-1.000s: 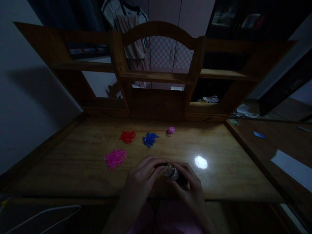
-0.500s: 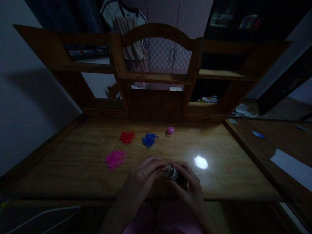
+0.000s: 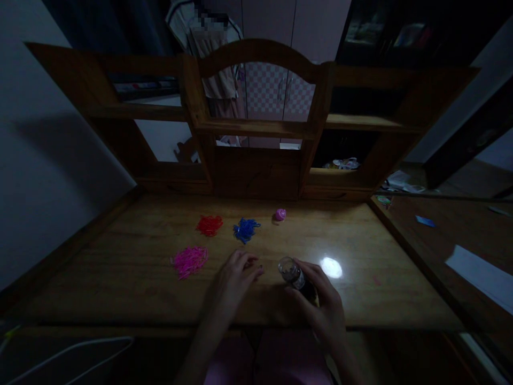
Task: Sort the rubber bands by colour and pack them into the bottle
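Observation:
In my right hand (image 3: 326,307) is a small clear glass bottle (image 3: 294,272), dark inside, with a pale patterned band. It tilts to the left, its round open mouth facing up, and my fingers wrap its lower part. Left of the mouth, apart from it, is my left hand (image 3: 236,275), thumb and fingers drawn together. A tiny dark speck shows at its fingertips, too small to name. Beyond lie loose piles of thin bands or clips: a pink pile (image 3: 189,262), a red pile (image 3: 209,225) and a blue pile (image 3: 246,230).
A small round pink object (image 3: 280,215) sits toward the back of the wooden desk (image 3: 132,267). A wooden shelf unit (image 3: 256,171) rises along the far edge. To the right, a lower surface holds white paper (image 3: 481,275) and a blue card (image 3: 425,221).
My left hand has drawn away from the bottle's mouth to the left. My right hand has shifted slightly right with the bottle, and the mouth is now uncovered.

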Demonstrator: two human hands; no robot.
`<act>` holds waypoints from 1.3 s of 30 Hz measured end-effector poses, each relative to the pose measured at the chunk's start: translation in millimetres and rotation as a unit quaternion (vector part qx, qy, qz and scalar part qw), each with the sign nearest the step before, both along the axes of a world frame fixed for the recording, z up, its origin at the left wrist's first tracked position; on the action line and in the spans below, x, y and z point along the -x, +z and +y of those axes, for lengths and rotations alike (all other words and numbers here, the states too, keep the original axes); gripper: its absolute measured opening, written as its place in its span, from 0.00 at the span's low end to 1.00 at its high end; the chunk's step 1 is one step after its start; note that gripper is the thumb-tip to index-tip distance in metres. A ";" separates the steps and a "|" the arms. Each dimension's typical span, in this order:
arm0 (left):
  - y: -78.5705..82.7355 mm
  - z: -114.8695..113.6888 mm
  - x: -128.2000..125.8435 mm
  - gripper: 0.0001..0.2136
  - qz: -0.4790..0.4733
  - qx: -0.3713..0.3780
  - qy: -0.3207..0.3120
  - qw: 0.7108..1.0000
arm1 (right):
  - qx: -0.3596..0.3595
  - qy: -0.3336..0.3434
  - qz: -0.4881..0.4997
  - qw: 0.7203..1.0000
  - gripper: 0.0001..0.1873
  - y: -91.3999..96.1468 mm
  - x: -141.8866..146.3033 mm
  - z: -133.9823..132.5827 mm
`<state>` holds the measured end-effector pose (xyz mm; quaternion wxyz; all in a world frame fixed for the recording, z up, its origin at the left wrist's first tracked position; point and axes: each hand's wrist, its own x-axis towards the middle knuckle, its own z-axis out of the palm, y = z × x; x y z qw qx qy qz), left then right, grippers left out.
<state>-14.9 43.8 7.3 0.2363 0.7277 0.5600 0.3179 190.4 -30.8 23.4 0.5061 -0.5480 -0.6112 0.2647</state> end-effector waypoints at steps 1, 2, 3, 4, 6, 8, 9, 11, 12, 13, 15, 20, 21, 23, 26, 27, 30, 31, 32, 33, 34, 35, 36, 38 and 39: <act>-6.2 -1.1 -1.9 0.04 0.047 -0.004 -0.005 0.999 | 0.000 -0.004 -0.004 1.000 0.24 -0.3 -1.9 0.3; -10.2 -2.6 -4.1 0.03 0.091 -0.011 -0.001 0.996 | -0.003 -0.008 -0.008 1.000 0.24 -0.6 -3.5 0.7; -12.2 -4.2 -6.4 0.03 0.130 -0.019 0.007 0.991 | -0.006 -0.011 -0.013 1.000 0.23 -0.9 -4.8 1.1; -12.2 -5.6 -8.7 0.03 0.160 -0.023 0.016 0.987 | -0.011 -0.013 -0.017 1.000 0.23 -1.4 -5.8 1.4; -7.0 -7.5 -12.3 0.04 0.185 -0.021 0.024 0.982 | -0.022 -0.019 -0.028 0.999 0.24 -3.0 -7.2 1.3; 3.7 -9.6 -14.6 0.04 0.156 -0.015 0.017 0.987 | -0.031 -0.021 -0.044 0.998 0.24 -5.8 -8.0 0.3; 10.5 -11.2 -15.1 0.04 0.121 -0.013 0.010 0.993 | -0.035 -0.019 -0.054 0.998 0.25 -7.6 -8.2 -0.4; 25.0 -16.0 -15.1 0.04 0.031 -0.021 -0.004 0.999 | -0.042 -0.012 -0.077 0.996 0.26 -11.6 -8.6 -2.0; 31.7 -18.8 -14.8 0.04 -0.008 -0.035 -0.011 0.999 | -0.045 -0.005 -0.087 0.995 0.26 -13.7 -8.6 -2.6; 37.4 -21.7 -14.4 0.04 -0.034 -0.053 -0.015 0.998 | -0.047 0.002 -0.095 0.994 0.26 -15.5 -8.6 -3.1; 44.7 -26.0 -14.1 0.05 -0.050 -0.089 -0.022 0.995 | -0.049 0.017 -0.103 0.993 0.27 -18.2 -7.7 -3.4; 44.7 -28.7 -17.3 0.05 -0.059 -0.098 -0.057 0.992 | -0.039 0.054 -0.073 0.995 0.28 -15.0 1.0 -3.7; 45.8 -30.0 -18.2 0.06 -0.074 -0.085 -0.074 0.991 | -0.030 0.058 -0.054 0.996 0.27 -13.4 3.2 -3.8; 52.7 -35.6 -19.1 0.08 -0.114 -0.057 -0.099 0.987 | 0.000 0.065 0.020 0.998 0.26 -11.3 5.7 -3.6; 71.9 -47.7 -17.1 0.10 -0.175 -0.062 -0.053 0.981 | 0.045 0.060 0.221 0.972 0.25 -13.4 1.2 -1.6; 77.9 -50.9 -15.5 0.10 -0.194 -0.077 -0.023 0.978 | 0.049 0.049 0.282 0.957 0.25 -14.9 -2.9 -0.6; 85.5 -54.0 -9.4 0.08 -0.244 -0.091 0.068 0.963 | 0.048 0.046 0.352 0.934 0.27 -15.9 -19.5 1.6; 83.7 -52.9 -7.4 0.07 -0.257 -0.080 0.090 0.959 | 0.050 0.063 0.342 0.936 0.28 -14.3 -25.1 1.9; 80.1 -51.2 -5.6 0.07 -0.266 -0.064 0.104 0.956 | 0.053 0.086 0.328 0.939 0.29 -11.7 -30.0 1.9; 75.4 -49.2 -4.2 0.08 -0.274 -0.048 0.112 0.954 | 0.054 0.107 0.317 0.941 0.29 -8.6 -34.1 1.7; 70.1 -47.2 -3.1 0.08 -0.281 -0.035 0.114 0.952 | 0.052 0.118 0.309 0.942 0.29 -5.2 -37.3 1.3; 64.7 -45.4 -2.5 0.09 -0.285 -0.024 0.115 0.951 | 0.047 0.118 0.301 0.945 0.28 -1.8 -39.9 0.7; 59.8 -43.8 -2.0 0.09 -0.286 -0.018 0.115 0.951 | 0.039 0.112 0.295 0.948 0.27 1.1 -42.1 0.0; 52.1 -41.0 -1.0 0.10 -0.281 -0.010 0.114 0.953 | 0.026 0.098 0.279 0.955 0.27 5.6 -46.7 -1.5; 49.2 -39.0 0.1 0.10 -0.275 -0.007 0.110 0.955 | 0.021 0.095 0.262 0.960 0.26 7.4 -49.4 -2.0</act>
